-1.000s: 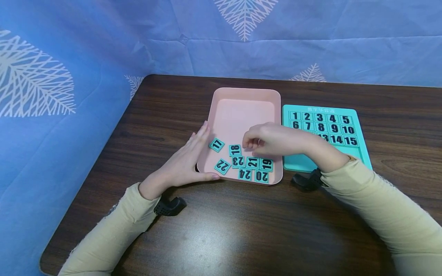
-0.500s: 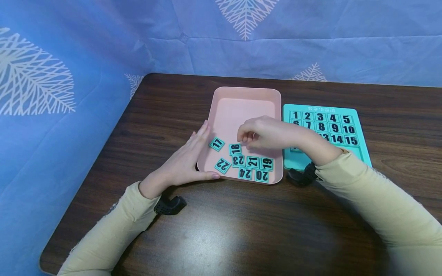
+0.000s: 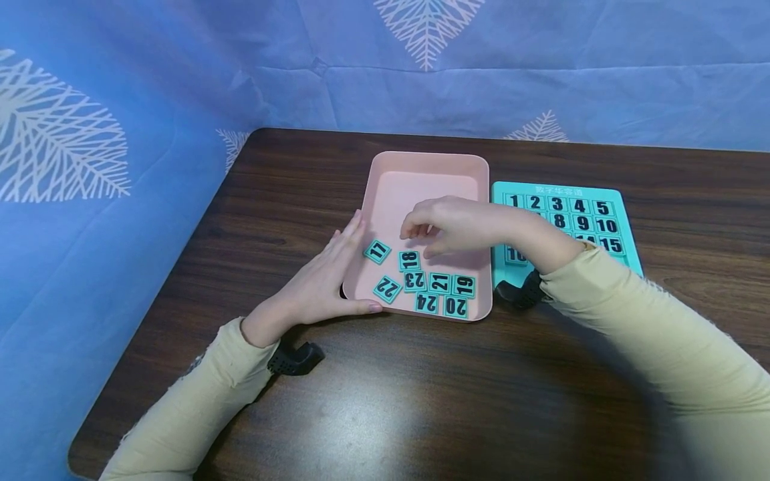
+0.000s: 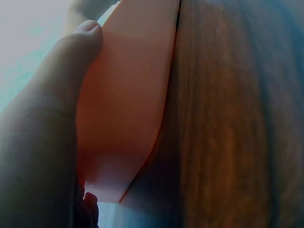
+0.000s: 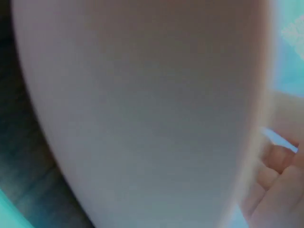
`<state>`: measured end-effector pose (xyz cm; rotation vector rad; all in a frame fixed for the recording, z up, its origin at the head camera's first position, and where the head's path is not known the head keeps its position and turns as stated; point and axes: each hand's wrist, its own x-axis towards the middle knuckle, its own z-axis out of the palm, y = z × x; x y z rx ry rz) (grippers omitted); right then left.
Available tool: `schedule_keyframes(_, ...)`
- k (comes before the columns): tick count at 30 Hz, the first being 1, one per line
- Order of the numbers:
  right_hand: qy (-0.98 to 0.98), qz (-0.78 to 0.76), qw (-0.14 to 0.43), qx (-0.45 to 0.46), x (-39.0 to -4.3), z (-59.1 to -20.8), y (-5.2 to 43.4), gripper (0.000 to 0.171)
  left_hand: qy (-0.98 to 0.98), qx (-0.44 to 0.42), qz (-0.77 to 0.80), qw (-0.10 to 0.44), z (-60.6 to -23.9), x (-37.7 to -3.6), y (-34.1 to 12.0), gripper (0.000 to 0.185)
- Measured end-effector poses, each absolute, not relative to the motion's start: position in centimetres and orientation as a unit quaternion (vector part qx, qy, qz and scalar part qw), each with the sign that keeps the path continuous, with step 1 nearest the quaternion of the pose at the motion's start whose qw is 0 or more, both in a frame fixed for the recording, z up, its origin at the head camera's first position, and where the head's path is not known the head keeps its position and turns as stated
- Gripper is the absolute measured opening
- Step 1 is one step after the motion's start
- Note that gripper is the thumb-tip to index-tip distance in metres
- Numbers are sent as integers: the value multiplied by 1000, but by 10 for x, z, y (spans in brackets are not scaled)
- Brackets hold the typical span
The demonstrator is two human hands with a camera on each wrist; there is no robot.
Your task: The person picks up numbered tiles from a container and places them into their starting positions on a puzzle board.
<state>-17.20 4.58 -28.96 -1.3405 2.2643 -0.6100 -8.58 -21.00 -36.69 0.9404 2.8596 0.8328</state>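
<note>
A pink tray [image 3: 421,184] holds several loose turquoise number tiles toward its near end. My left hand [image 3: 321,284] lies along the tray's near left corner, fingers straight on the left side and thumb by the near rim. In the left wrist view the thumb [image 4: 71,57] rests against the tray's outer wall [image 4: 126,95]. Over the tray's right half hovers my right hand [image 3: 454,227], fingers bent loosely, thumb apart from them, nothing visible between. Tile 18 [image 3: 409,260] lies just below its fingertips; tile 17 [image 3: 377,251] is farther left. My wrist fills most of the right wrist view.
A turquoise number board [image 3: 556,190] with rows of numbered tiles stands right beside the tray, partly hidden by my right forearm. The dark wooden table [image 3: 469,387] ends at a blue patterned cloth [image 3: 337,60] behind and on the left.
My right hand has moved left and slightly away from me over the tray, its thumb and fingers spreading farther apart. The left hand, tray and tiles stay put.
</note>
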Motion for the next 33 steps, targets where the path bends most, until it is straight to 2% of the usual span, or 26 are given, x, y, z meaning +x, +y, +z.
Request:
schedule_keyframes(5, 804, -217, 230, -504, -174, -298, 39, 44, 915, 303, 267, 8, -367, -86, -210, 119)
schedule_keyframes(17, 783, -239, 201, -538, -175, -324, 20, 45, 912, 310, 268, 16, -366, -86, -210, 118)
schedule_keyframes(24, 786, -226, 182, -545, -175, -326, 16, 39, 913, 304, 271, 22, -366, -86, -211, 118)
schedule_keyframes(33, 806, -197, 184, -527, -170, -325, 14, 36, 914, 300, 273, 21, -366, -86, -211, 118)
